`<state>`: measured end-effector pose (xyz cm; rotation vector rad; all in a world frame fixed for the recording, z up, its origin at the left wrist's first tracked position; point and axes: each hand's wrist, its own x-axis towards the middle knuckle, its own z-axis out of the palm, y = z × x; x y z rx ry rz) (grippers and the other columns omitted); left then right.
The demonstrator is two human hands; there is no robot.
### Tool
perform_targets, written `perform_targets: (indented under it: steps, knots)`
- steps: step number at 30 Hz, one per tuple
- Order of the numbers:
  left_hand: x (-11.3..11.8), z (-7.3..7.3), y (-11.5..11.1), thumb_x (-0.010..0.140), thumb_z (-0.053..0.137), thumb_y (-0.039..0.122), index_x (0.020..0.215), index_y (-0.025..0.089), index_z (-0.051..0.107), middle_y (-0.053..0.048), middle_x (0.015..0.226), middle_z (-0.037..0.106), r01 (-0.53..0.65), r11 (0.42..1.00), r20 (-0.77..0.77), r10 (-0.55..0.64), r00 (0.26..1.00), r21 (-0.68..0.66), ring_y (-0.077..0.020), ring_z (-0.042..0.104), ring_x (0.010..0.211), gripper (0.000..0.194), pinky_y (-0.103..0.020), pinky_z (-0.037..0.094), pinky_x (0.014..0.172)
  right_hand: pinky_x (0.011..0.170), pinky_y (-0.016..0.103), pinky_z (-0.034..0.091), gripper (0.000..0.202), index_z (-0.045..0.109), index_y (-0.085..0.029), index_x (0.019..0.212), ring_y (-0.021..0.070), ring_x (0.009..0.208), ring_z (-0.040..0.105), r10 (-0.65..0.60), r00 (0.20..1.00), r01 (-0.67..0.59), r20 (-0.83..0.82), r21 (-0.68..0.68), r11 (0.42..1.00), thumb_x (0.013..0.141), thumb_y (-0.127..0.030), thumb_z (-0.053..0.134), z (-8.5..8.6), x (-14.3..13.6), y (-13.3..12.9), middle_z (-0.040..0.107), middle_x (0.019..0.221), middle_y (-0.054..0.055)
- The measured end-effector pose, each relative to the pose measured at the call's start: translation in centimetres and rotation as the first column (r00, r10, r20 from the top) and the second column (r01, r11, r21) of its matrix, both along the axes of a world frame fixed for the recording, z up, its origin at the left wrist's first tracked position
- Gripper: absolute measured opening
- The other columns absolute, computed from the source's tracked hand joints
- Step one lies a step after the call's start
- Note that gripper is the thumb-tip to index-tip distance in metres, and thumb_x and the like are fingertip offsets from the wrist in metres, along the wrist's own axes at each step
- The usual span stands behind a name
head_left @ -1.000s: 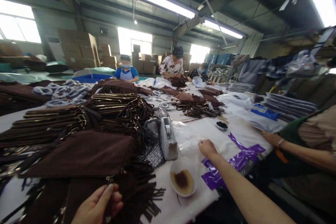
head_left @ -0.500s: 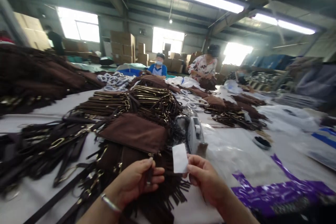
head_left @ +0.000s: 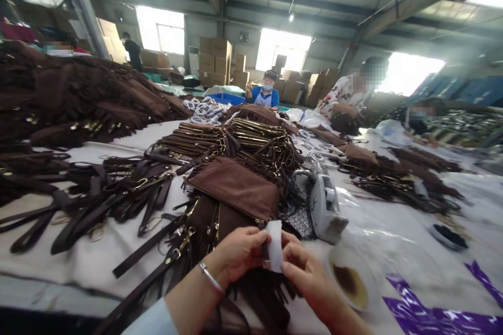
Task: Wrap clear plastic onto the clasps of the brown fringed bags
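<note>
A white piece of paper [head_left: 274,245], curved along its length, is gripped between the fingers of my right hand [head_left: 301,261]. My left hand [head_left: 243,252] is closed on a small dark strap tab [head_left: 266,256] right at the paper's left edge. Just above both hands lies a brown pouch [head_left: 236,186] with a zipper along its lower edge. Dark fringe hangs beneath my hands. To the right of the pouch stands a white tape dispenser [head_left: 325,207].
Dark straps with clasps [head_left: 118,183] spread over the left. Zippered pouches [head_left: 228,141] are stacked behind. A round container [head_left: 351,280] and purple-printed plastic [head_left: 436,309] lie at right. Co-workers, one in blue [head_left: 265,95], are across the table.
The view has turned left. My hands have come together, so the paper is now against the strap tab in my left hand, and it has bent from flat to curved.
</note>
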<state>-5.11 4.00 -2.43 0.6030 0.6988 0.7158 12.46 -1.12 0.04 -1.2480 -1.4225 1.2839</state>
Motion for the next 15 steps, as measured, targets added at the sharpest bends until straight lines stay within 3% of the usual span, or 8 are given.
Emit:
perform_targets:
  steps: [3, 6, 9, 15]
  knots:
    - [0.2, -0.3, -0.1, 0.071, 0.077, 0.036, 0.081, 0.011, 0.062, -0.006, 0.077, 0.063, -0.028, 0.999, -0.022, 0.028, 0.999, 0.029, -0.0157, 0.061, 0.069, 0.031, -0.032, 0.051, 0.068, 0.069, 0.029, 0.046, 0.031, 0.061, -0.018, 0.074, 0.0196, 0.079, 0.06, -0.033, 0.999, 0.034, 0.014, -0.091, 0.995, 0.079, -0.048, 0.061, -0.9, 0.2, 0.5, 0.066, 0.092, 0.008]
    - [0.3, -0.6, -0.2, 0.069, 0.078, 0.04, 0.079, 0.011, 0.061, -0.005, 0.073, 0.062, -0.022, 0.998, -0.077, 0.027, 0.997, 0.054, -0.0146, 0.06, 0.065, 0.034, -0.029, 0.051, 0.063, 0.049, 0.022, 0.035, 0.04, 0.061, -0.017, 0.078, 0.0112, 0.051, 0.045, -0.071, 0.997, 0.072, 0.011, -0.195, 0.978, 0.083, -0.056, 0.053, -1.8, 0.2, 1.5, 0.051, 0.057, -0.002]
    - [0.5, -0.5, -0.4, 0.066, 0.079, 0.042, 0.08, 0.011, 0.062, -0.004, 0.072, 0.062, -0.02, 0.998, -0.124, 0.028, 0.992, 0.065, -0.0142, 0.06, 0.062, 0.038, -0.029, 0.051, 0.061, 0.048, 0.022, 0.034, 0.036, 0.062, -0.015, 0.067, 0.01, 0.05, 0.042, -0.097, 0.992, 0.109, 0.081, -0.159, 0.981, 0.077, -0.05, 0.062, -2.1, -0.1, 2.4, 0.051, 0.056, -0.002]
    - [1.1, 0.1, -0.6, 0.064, 0.08, 0.044, 0.075, 0.012, 0.06, 0.0, 0.067, 0.057, -0.046, 0.996, -0.203, 0.062, 0.977, 0.08, -0.013, 0.057, 0.063, 0.039, -0.031, 0.053, 0.063, 0.049, 0.022, 0.033, 0.029, 0.055, -0.017, 0.057, 0.0102, 0.051, 0.041, -0.282, 0.929, 0.302, 0.239, -0.05, 0.952, 0.069, -0.039, 0.068, -2.1, 0.5, 2.0, 0.048, 0.053, -0.003]
